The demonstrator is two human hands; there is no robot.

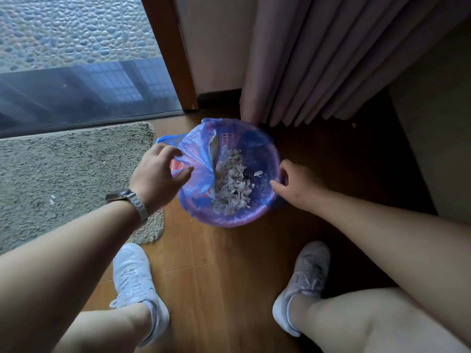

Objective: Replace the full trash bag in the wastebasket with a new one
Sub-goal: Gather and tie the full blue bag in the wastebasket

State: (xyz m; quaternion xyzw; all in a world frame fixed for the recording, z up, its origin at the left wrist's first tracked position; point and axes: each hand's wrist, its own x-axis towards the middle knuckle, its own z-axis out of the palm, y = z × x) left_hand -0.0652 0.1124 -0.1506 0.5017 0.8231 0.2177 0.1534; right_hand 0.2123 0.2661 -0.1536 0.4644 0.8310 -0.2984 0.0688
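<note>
Wooden floor, centre of frame: wastebasket (pixel 226 137) lined with a blue trash bag (pixel 196 159), paper scraps (pixel 229 179) inside. Left hand (pixel 155 171) grips the bag's left edge, clear of the rim. Right hand (pixel 295 182) pinches the right edge. Hands are apart across the opening. Best practice: free both edges evenly, gather them to the middle, lift straight up.

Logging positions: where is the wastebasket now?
Head view, centre: the wastebasket stands on the wooden floor between the left hand and right hand, grey mat to its left, curtain behind.
</note>
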